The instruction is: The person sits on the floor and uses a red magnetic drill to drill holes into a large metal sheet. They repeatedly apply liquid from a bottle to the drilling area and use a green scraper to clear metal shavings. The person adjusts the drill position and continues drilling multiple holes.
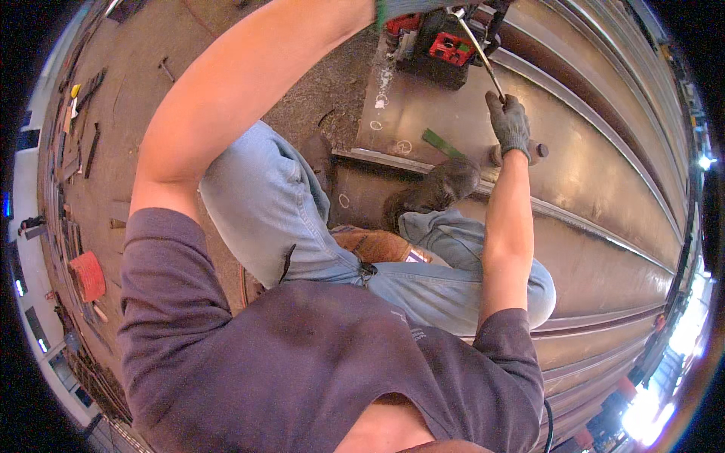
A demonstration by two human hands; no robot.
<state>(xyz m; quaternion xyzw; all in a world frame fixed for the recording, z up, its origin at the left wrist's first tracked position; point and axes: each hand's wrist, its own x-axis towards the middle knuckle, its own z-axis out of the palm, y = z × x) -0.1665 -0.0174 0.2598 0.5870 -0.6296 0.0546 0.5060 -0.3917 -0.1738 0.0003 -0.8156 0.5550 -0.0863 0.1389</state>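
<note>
My right hand (510, 124), in a grey glove, is closed around the lower end of a long shiny metal rod (483, 57). The rod slants up and left to a red-and-black machine (451, 49), which stands on a steel beam (559, 113); how the two join is unclear. At the top edge, my left arm reaches to the machine. Only the green cuff and part of my left hand (404, 6) show there, and its fingers are cut off. A small dark-capped cylinder (539, 150) stands beside my right wrist.
A green strip (442, 143) lies on the beam near my dark boot (451, 183). More long steel beams (596, 272) run along the right. On the floor at left are a hammer-like tool (166, 69), a red round object (88, 276) and scattered metal pieces (92, 149).
</note>
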